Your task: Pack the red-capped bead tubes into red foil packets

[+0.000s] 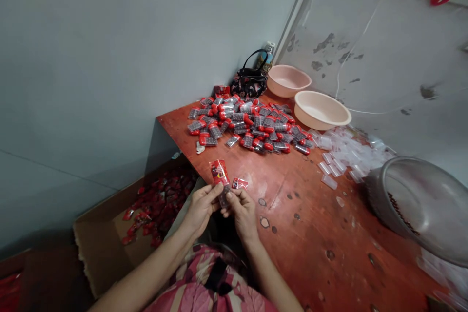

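Note:
My left hand (202,206) is closed, pinching the lower edge of a small red printed plastic packet (219,169). My right hand (242,210) is closed on a small clear container (224,198) filled with dark beads, at the packet's lower end. Whether the container is partly inside the packet I cannot tell. Just beyond my right fingers a second red packet (240,184) lies flat on the table. Farther back spreads a heap of clear containers (256,124) with red caps and dark contents.
On the red table (292,243) are a pink basin (288,80), a cream basin (321,109), loose clear empty containers (341,153) and a large grey tub (402,204). A handbag (248,83) stands by the wall. A cardboard box (98,248) of red packets sits low left.

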`<state>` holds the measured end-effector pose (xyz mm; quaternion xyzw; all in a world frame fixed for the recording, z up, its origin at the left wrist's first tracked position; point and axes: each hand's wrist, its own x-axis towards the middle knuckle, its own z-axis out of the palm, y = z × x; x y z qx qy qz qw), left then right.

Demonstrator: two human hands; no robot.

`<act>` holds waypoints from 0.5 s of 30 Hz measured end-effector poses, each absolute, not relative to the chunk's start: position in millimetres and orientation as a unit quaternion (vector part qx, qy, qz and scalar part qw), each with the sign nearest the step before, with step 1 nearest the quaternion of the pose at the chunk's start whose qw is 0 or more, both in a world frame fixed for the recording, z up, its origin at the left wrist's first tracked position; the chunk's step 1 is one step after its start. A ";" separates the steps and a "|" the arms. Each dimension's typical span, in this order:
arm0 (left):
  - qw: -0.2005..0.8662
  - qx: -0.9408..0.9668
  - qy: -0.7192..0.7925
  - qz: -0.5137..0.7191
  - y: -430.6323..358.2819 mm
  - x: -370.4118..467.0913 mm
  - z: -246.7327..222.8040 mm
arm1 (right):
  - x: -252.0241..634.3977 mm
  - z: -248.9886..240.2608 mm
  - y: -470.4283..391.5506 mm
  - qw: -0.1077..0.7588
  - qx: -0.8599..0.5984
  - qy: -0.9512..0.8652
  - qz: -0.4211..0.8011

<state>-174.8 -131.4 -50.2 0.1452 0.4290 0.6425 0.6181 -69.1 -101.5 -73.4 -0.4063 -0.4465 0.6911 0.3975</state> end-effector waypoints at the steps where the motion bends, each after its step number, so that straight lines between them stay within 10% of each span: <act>1: 0.612 0.132 0.430 0.650 -129.9 -176.3 -50.5 | -67.6 -73.0 -102.4 0.397 -0.414 -0.477 0.666; 6: 0.595 0.115 0.438 0.664 -125.8 -179.8 -55.6 | -64.7 -73.1 -105.9 0.407 -0.435 -0.587 0.549; 15: 0.617 0.168 0.427 0.639 -133.4 -176.7 -57.0 | -72.8 -73.2 -101.4 0.427 -0.392 -0.374 0.724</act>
